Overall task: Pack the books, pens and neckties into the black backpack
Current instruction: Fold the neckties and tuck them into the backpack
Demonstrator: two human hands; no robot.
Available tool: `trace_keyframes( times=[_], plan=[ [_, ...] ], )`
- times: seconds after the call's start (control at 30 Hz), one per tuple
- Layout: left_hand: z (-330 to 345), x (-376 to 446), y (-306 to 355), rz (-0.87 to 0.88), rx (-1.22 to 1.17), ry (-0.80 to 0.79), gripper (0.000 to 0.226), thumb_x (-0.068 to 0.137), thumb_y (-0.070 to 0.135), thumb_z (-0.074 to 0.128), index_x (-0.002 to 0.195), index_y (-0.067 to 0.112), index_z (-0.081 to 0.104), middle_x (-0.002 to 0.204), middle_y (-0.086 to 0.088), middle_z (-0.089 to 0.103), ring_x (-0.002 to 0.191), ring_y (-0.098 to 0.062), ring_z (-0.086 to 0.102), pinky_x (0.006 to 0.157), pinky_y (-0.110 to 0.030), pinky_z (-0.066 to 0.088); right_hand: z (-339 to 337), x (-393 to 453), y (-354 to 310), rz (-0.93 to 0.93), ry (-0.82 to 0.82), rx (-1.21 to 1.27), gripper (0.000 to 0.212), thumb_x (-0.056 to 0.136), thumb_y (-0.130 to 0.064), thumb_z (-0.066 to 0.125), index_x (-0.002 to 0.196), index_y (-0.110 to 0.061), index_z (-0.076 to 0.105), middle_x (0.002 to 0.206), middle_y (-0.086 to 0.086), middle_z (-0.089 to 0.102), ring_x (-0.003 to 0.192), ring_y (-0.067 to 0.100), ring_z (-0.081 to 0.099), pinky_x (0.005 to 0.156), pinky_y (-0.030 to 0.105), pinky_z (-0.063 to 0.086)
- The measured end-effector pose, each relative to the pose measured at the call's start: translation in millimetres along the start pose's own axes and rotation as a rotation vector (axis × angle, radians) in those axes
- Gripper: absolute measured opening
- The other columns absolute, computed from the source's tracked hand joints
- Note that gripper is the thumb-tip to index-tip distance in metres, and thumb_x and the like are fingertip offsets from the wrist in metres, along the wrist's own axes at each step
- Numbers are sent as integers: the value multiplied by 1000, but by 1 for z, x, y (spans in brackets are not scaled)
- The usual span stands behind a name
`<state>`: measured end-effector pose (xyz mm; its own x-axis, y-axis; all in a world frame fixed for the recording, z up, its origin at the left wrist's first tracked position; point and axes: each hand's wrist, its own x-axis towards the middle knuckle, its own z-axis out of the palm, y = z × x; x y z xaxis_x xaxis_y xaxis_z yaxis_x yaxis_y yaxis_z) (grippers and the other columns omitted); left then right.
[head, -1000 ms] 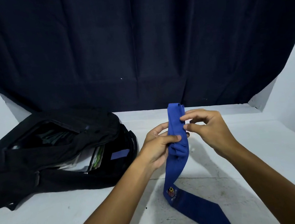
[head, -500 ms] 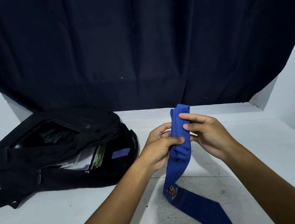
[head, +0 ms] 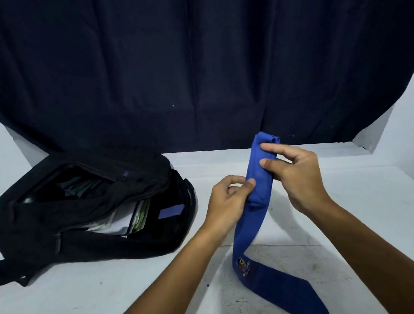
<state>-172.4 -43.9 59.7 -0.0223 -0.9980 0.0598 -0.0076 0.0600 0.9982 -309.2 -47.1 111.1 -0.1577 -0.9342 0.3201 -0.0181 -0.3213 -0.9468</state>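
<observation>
**Blue necktie held upright in both hands**

Pinched the blue necktie (head: 255,218) in two places: left hand (head: 228,206) clamped thumb-and-fingers on the folded bundle lower down, right hand (head: 295,175) nipped just above it, fingertips (head: 265,161) pressed on the front of the folded upper part. Held upright between the two grips, folded top poking out above the right hand. Below the left hand, hung down as a single strip to the white table (head: 88,299), then bent at the embroidered crest (head: 243,266) and ran flat toward the near right, pointed tip resting on the tabletop. Kept clear of the black backpack (head: 83,212), which lay on its side well to the left of both hands, unzipped and gaping. Showed books (head: 127,217) and papers inside the open mouth, white and green edges visible. Backed by a dark curtain (head: 189,55) behind the table.
</observation>
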Motion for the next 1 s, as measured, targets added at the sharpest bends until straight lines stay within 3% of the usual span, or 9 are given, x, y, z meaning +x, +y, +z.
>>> trace_keyframes(
  times=[0.1,0.17,0.23,0.3,0.4,0.47,0.6,0.83,1.0],
  plan=[
    [2,-6,-9,-20,35,245,31,96,32,56,79,6,55,71,-5,59,61,-10,53,59,-19,44,-4,4,-10,-24,-18,20,39,80,9,68,108,-17,68,93,-15,71,77,1,69,73,22,58],
    [1,-7,-12,-256,-122,168,39,100,35,47,77,5,57,67,-6,61,55,-14,53,51,-22,43,-6,5,-13,-30,-67,41,42,79,11,68,107,-20,67,106,-7,69,78,4,70,70,22,57],
    [0,-4,-9,-545,-376,-23,51,100,45,41,93,0,63,84,-17,72,69,-28,67,66,-36,53,-6,2,-15,-22,-126,78,44,78,13,67,107,-21,66,112,-4,68,80,7,70,69,24,57],
    [0,-2,-3,-659,-686,-149,65,97,49,39,111,-11,59,111,-32,66,95,-44,65,89,-54,49,-5,-1,-15,-8,-190,116,45,78,14,66,109,-19,66,115,-2,68,81,11,70,69,27,57],
    [-1,7,8,-629,-949,-160,70,96,50,39,113,-15,56,117,-35,61,101,-47,61,103,-55,40,-4,-8,-15,26,-272,168,45,79,15,64,108,-19,66,106,-4,72,78,19,71,64,30,56],
    [-6,17,18,-578,-957,-148,71,93,53,43,113,-13,59,113,-30,64,97,-40,63,99,-48,43,-3,-13,-12,55,-328,198,45,79,16,63,108,-18,66,100,-5,74,82,26,72,70,35,58],
    [-19,36,34,-497,-921,-191,76,85,51,53,127,-13,54,129,-28,58,124,-41,53,113,-49,33,-6,-23,-4,116,-401,234,47,78,21,61,107,-15,67,104,-6,73,90,28,72,73,34,57],
    [-31,40,37,-350,-936,-184,67,87,43,52,129,-9,54,123,-28,62,113,-40,59,102,-47,44,-17,-28,5,262,-585,218,46,73,20,63,102,-14,71,112,-3,71,92,29,71,73,38,60],
    [-32,34,24,-298,-877,-293,68,84,44,59,139,6,51,141,-21,51,133,-42,45,114,-55,30,-16,-20,4,205,-489,262,46,75,21,61,106,-12,69,116,2,70,94,28,71,71,33,59]
  ],
)
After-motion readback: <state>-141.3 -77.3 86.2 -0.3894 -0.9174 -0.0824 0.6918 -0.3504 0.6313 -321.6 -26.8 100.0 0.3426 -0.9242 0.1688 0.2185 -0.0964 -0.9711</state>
